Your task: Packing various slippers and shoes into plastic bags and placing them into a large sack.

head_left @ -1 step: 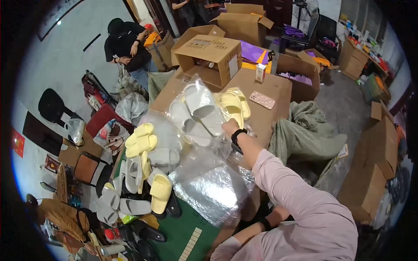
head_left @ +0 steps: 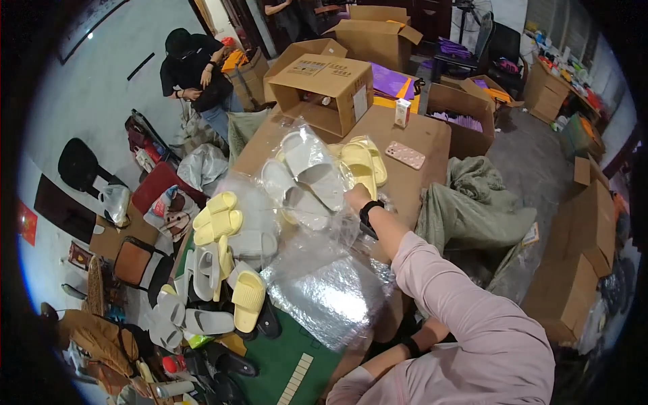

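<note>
My right hand (head_left: 358, 196) reaches forward over the table, its fingers closed at the edge of a clear plastic bag (head_left: 332, 150). Light grey slippers (head_left: 309, 158) lie in and under this film. Just beyond the same hand, touching or nearly touching it, is a pair of yellow slippers (head_left: 359, 159). My left hand (head_left: 432, 331) is low beside the table edge, partly covered by my right sleeve, so its fingers are hidden. Between my arms and the slippers spreads a shiny stack of clear plastic bags (head_left: 324, 287).
More yellow slippers (head_left: 218, 217) and grey slippers (head_left: 209, 321) pile up at the left. An open cardboard box (head_left: 324, 84), a small white carton (head_left: 402, 113) and a phone (head_left: 406, 154) sit farther back. Green-grey sacking (head_left: 466, 209) hangs at the right. A person (head_left: 199, 74) stands far left.
</note>
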Demonstrator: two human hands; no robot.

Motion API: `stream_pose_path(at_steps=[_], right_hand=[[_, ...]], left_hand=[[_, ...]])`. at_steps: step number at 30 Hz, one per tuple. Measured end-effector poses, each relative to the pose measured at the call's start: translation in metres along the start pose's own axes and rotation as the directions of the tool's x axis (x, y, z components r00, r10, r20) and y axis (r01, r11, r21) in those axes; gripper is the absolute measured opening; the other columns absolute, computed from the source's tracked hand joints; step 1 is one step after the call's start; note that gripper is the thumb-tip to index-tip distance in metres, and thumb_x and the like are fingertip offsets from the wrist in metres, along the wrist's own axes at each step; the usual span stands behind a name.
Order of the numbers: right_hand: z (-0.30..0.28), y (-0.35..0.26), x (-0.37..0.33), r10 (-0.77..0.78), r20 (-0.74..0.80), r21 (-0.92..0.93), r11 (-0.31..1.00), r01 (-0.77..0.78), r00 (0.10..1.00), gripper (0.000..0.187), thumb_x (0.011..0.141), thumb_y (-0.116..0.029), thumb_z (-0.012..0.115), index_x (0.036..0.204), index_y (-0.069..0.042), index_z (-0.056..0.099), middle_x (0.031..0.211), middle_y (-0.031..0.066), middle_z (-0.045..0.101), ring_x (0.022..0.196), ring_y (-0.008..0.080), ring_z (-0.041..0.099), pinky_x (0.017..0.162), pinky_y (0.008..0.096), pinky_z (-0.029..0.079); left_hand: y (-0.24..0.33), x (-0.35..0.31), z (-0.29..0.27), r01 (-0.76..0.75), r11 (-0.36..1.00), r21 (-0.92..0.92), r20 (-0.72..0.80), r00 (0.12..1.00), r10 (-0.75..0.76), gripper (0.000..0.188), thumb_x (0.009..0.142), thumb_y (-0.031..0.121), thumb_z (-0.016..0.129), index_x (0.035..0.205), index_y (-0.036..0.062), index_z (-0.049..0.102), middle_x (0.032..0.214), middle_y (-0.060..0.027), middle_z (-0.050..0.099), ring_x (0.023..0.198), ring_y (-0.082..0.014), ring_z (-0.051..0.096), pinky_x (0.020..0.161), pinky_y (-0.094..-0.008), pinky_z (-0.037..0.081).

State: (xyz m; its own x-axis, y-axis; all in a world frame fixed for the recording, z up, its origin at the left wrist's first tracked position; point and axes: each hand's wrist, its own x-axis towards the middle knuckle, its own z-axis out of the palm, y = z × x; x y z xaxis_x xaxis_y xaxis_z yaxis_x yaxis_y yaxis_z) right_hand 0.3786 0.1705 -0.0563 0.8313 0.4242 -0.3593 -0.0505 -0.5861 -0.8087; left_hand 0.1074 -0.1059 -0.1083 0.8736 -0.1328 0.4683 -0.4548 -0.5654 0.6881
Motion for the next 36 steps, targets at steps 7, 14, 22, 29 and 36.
stream_pose_path(at_steps=[7,14,22,29,36], right_hand=[[-0.077,-0.039,0.014,-0.34,-0.356,0.447,0.756,0.478,0.87,0.02,0.075,-0.015,0.057,0.079,0.004,0.059,0.067,0.0118,0.06,0.063,0.0193,0.056,0.06,0.0353,0.044],[-0.234,-0.076,-0.125,-0.718,-0.403,0.084,0.589,0.804,0.568,0.026,0.073,-0.013,0.062,0.064,0.003,0.043,0.056,0.0093,0.039,0.053,0.0164,0.039,0.049,0.0333,0.032],[-0.362,0.096,-0.316,-0.783,-0.251,-0.238,0.62,0.747,0.57,0.027,0.064,-0.01,0.061,0.059,0.0,0.037,0.065,0.0136,0.036,0.057,0.0289,0.039,0.08,0.0397,0.045],[-0.38,0.21,-0.382,-0.566,-0.242,-0.504,0.768,0.396,0.788,0.012,0.065,-0.009,0.06,0.067,0.0,0.052,0.067,0.0202,0.048,0.068,0.0376,0.05,0.083,0.0463,0.044],[-0.34,0.236,-0.31,-0.298,0.549,-0.246,0.835,0.493,0.781,0.024,0.071,-0.022,0.055,0.072,0.002,0.055,0.061,0.0178,0.053,0.056,0.0333,0.05,0.055,0.0422,0.04]], left_hand=[[0.024,0.017,0.009,-0.045,0.996,0.081,0.328,0.944,0.016,0.011,0.078,0.011,0.049,0.077,0.0042,0.058,0.07,-0.0142,0.06,0.067,-0.0305,0.061,0.056,-0.04,0.048],[0.032,0.042,0.001,0.127,0.946,0.299,0.687,0.659,-0.306,0.022,0.075,0.008,0.05,0.093,0.0086,0.063,0.076,-0.0151,0.064,0.072,-0.0329,0.063,0.062,-0.0426,0.05],[0.049,0.051,-0.012,0.025,0.887,0.46,0.586,0.742,-0.325,0.016,0.081,0.016,0.05,0.09,0.0177,0.063,0.066,-0.0063,0.064,0.064,-0.0247,0.064,0.06,-0.0423,0.045],[0.076,0.062,0.002,-0.127,0.88,0.459,0.671,0.698,-0.249,0.014,0.082,0.016,0.049,0.088,0.0153,0.062,0.063,-0.0052,0.063,0.061,-0.0236,0.064,0.05,-0.0386,0.046],[0.085,0.09,0.008,-0.27,0.898,0.346,0.777,0.62,-0.113,0.017,0.082,0.015,0.049,0.091,0.0144,0.062,0.062,-0.0072,0.062,0.058,-0.0246,0.064,0.047,-0.0366,0.048]])
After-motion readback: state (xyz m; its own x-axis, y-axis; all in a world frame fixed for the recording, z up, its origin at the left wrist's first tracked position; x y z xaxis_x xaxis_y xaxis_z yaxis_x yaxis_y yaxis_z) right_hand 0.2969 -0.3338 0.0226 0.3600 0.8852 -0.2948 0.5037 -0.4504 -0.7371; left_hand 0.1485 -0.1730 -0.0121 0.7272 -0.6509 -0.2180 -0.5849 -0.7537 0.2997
